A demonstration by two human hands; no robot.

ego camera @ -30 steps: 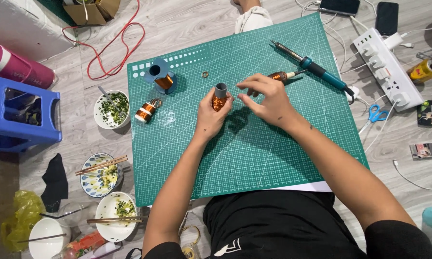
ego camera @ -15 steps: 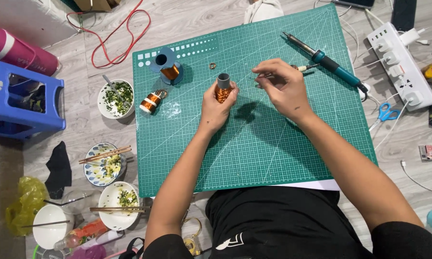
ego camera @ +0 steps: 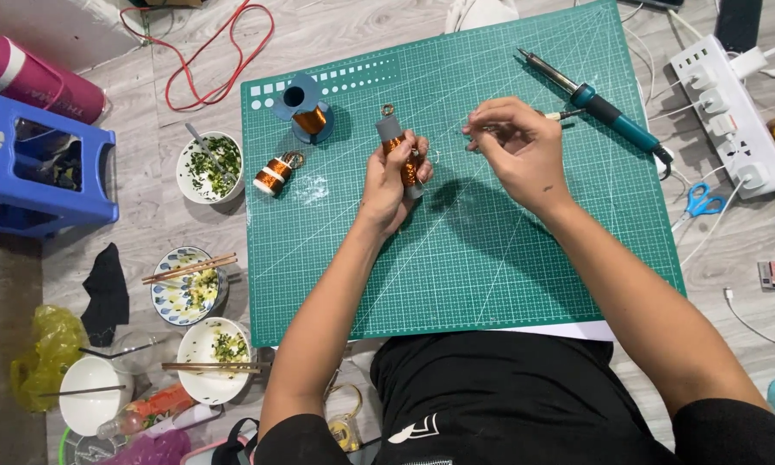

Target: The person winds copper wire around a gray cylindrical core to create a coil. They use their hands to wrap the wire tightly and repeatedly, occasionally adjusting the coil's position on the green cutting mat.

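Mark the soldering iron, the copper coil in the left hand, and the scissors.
soldering iron (ego camera: 610, 113), head view, on its teal handle.
copper coil (ego camera: 402, 160), head view, on the orange winding.
scissors (ego camera: 704, 203), head view, on a blue handle loop.

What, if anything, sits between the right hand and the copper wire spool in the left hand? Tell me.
Nothing visible does. Only bare green cutting mat lies between the right hand and the copper wire spool gripped by the left hand. The soldering iron lies beyond the right hand, on its far side.
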